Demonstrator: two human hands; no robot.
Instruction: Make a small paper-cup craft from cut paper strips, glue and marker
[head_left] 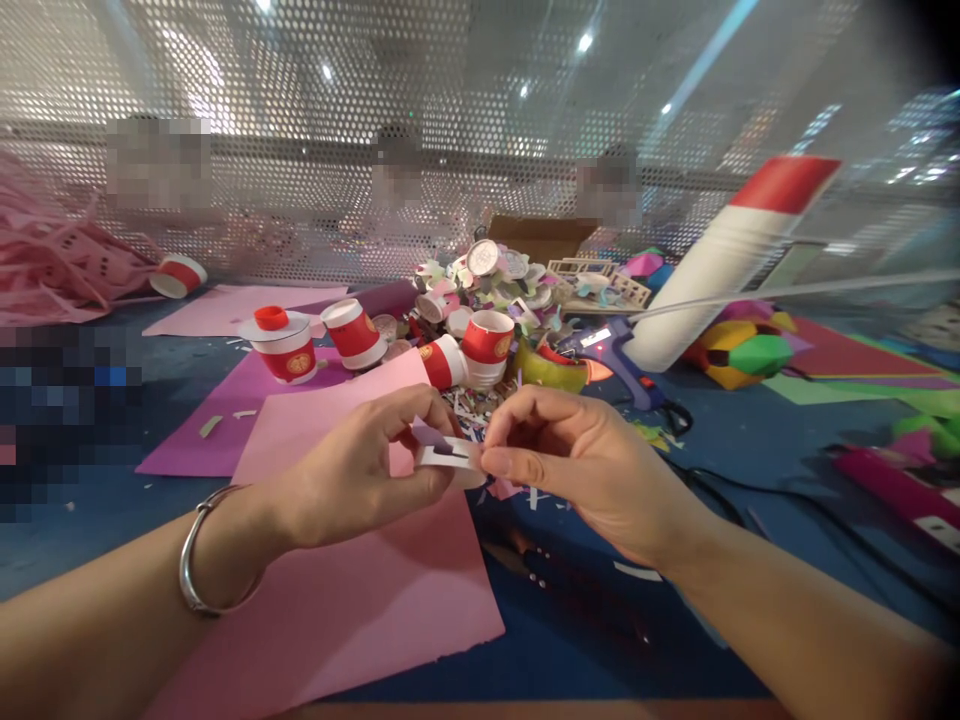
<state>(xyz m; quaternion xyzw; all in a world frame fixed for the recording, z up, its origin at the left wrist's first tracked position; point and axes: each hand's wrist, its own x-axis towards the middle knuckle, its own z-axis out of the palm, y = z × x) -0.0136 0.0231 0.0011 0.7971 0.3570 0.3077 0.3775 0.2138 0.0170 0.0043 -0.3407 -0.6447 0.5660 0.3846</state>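
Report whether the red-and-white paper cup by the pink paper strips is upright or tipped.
Tipped: the paper cup lies on its side by the pink paper strips, its length running sideways.

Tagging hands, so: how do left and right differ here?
Left hand has a bangle at the wrist; right hand shows none. Left hand is above the pink sheet, right hand above blue table. Shared: fingertips on the white strip.
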